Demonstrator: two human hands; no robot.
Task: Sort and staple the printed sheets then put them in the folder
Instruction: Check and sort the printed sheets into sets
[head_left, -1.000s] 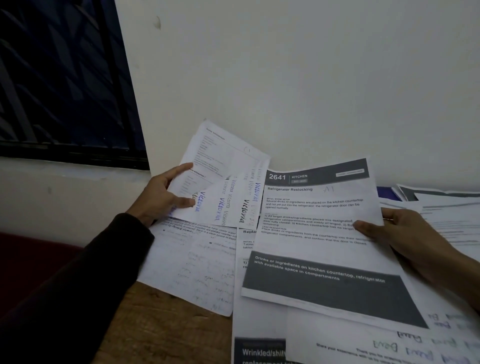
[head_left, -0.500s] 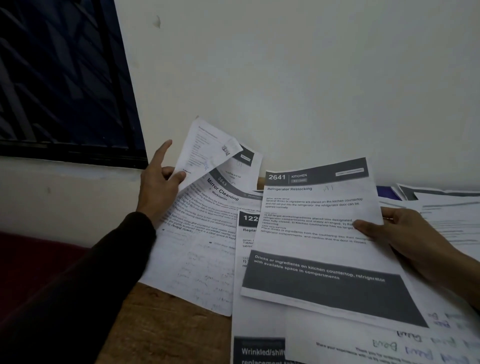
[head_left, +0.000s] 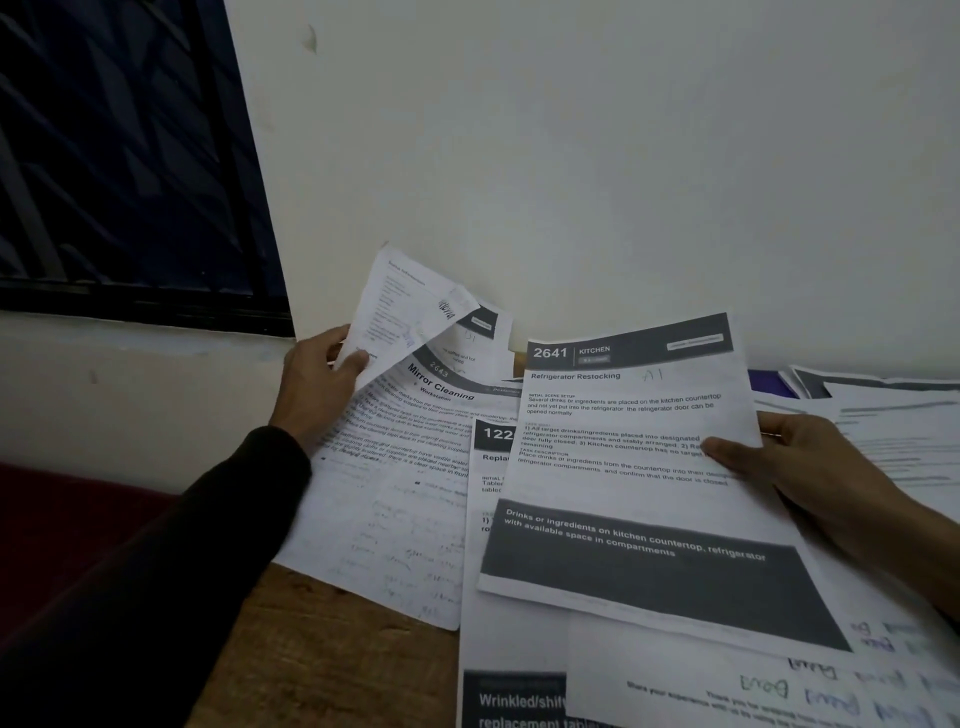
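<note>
My right hand (head_left: 810, 467) grips the right edge of a printed sheet headed "2641 Kitchen, Refrigerator Restocking" (head_left: 623, 493), held a little above the pile. My left hand (head_left: 322, 384) pinches a smaller folded, handwritten sheet (head_left: 405, 312), lifted and curled up towards the wall. Under it lies a sheet titled "Mirror Cleaning" (head_left: 405, 457). A sheet numbered "122" (head_left: 491, 467) shows between the two. No stapler or folder is visible.
More printed sheets (head_left: 893, 431) spread at the right along the wall, with a dark blue item (head_left: 774, 384) poking out behind. Handwritten pages (head_left: 753, 686) lie at the near right. The wooden table (head_left: 322, 654) shows bare at the lower left. A dark window (head_left: 119, 156) sits at the left.
My left hand has lifted and folded back the small handwritten sheet, uncovering the "Mirror Cleaning" sheet. My right hand and its sheet have stayed still.
</note>
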